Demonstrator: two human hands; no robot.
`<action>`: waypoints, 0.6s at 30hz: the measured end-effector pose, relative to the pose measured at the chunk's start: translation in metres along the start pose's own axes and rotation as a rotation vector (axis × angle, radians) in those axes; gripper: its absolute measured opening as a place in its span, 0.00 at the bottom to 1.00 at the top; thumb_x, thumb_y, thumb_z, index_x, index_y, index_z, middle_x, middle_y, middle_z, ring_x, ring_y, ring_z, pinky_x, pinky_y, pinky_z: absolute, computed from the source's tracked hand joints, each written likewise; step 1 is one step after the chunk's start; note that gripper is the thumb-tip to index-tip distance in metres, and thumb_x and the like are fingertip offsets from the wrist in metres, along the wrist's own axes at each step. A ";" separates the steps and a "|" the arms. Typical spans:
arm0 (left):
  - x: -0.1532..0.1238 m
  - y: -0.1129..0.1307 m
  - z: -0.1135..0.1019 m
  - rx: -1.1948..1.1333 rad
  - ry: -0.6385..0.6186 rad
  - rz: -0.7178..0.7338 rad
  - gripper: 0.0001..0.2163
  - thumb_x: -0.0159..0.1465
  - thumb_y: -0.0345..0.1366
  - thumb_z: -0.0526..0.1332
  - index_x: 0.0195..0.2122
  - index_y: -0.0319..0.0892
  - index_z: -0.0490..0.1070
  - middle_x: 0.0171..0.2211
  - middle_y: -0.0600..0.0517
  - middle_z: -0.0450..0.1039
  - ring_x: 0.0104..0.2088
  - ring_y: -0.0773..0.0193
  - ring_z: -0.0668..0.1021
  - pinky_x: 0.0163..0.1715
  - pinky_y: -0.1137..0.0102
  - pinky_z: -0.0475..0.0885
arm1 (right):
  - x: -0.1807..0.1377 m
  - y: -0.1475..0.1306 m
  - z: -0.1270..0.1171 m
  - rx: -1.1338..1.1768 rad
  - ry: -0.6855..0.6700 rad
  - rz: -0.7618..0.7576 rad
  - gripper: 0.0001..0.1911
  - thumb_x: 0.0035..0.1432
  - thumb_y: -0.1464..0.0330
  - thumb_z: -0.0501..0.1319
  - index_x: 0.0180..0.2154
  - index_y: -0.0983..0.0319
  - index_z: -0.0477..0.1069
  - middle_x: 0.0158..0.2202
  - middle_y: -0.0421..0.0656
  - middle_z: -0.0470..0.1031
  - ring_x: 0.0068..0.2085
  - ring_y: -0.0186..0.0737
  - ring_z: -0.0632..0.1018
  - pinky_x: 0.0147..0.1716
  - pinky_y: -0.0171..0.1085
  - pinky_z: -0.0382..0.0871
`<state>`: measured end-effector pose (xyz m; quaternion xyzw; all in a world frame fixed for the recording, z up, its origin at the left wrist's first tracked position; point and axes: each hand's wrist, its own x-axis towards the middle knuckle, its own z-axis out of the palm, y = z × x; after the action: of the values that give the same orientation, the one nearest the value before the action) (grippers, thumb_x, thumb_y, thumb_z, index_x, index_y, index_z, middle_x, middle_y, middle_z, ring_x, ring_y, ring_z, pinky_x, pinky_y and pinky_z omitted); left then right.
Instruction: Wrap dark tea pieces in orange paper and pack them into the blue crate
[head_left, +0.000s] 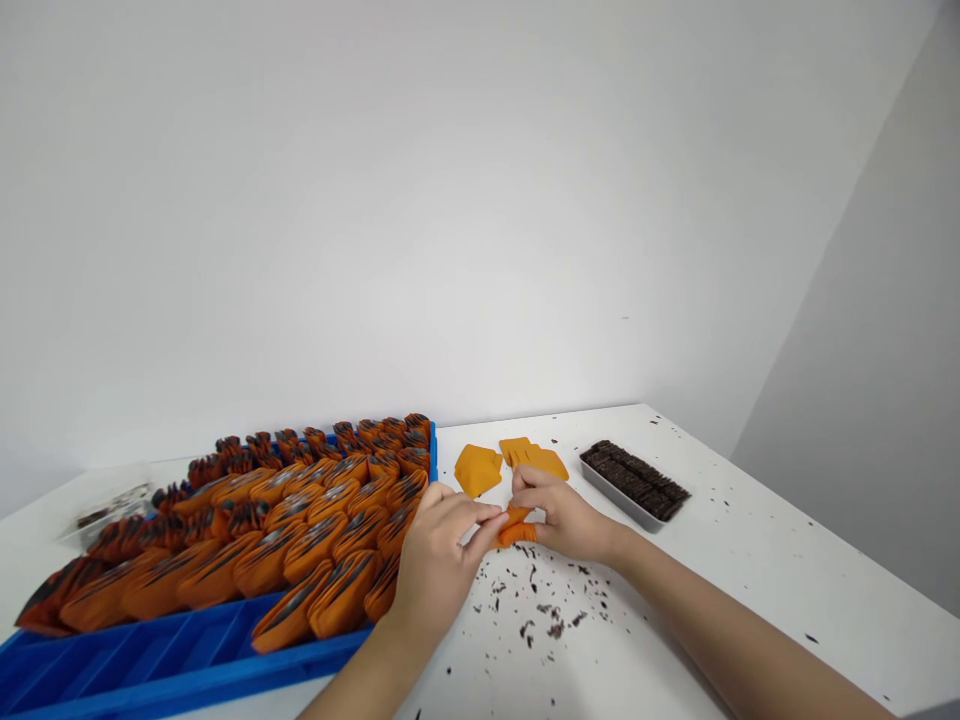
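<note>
My left hand [444,548] and my right hand [568,512] meet over the table, fingers closed on a small orange wrapper [517,533]. It looks folded or curled between them, and my fingers partly cover it. Whether anything lies inside it, I cannot tell. Just beyond my hands are flat orange wrappers, one loose group [478,469] at left and a fanned stack [546,461] at right. Close to my left hand stand rows of folded orange packets [285,550] with dark openings, held in a blue compartment tray [180,690].
A metal tray [622,498] packed with dark brown strips stands right of my hands. Dark flakes [556,630] are scattered over the white table [750,590]. A clear plastic container [112,505] with dark bits sits at far left. The wall [480,220] rises behind.
</note>
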<state>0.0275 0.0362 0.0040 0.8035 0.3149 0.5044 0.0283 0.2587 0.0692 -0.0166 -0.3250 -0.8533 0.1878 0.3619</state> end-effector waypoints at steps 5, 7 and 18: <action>0.000 0.003 -0.001 0.036 -0.015 0.094 0.02 0.72 0.31 0.69 0.42 0.44 0.82 0.32 0.53 0.81 0.34 0.60 0.72 0.36 0.64 0.74 | 0.001 0.000 -0.004 -0.209 -0.040 -0.078 0.20 0.72 0.50 0.64 0.39 0.59 0.82 0.39 0.43 0.69 0.39 0.41 0.72 0.40 0.42 0.68; 0.000 0.004 -0.001 0.039 -0.003 0.115 0.02 0.72 0.31 0.68 0.41 0.43 0.82 0.31 0.53 0.80 0.34 0.60 0.71 0.35 0.65 0.73 | 0.001 -0.003 -0.005 -0.291 -0.078 -0.098 0.20 0.74 0.52 0.61 0.42 0.59 0.82 0.41 0.45 0.71 0.40 0.42 0.72 0.42 0.43 0.67; 0.004 0.005 -0.002 0.029 0.031 0.073 0.09 0.74 0.30 0.65 0.54 0.44 0.79 0.41 0.50 0.82 0.42 0.58 0.75 0.40 0.65 0.74 | 0.001 -0.002 -0.005 -0.054 -0.025 -0.039 0.25 0.80 0.53 0.48 0.50 0.56 0.81 0.40 0.45 0.72 0.41 0.42 0.74 0.43 0.42 0.71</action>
<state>0.0296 0.0336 0.0097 0.8070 0.2930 0.5127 -0.0069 0.2610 0.0691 -0.0111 -0.3157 -0.8687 0.1616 0.3458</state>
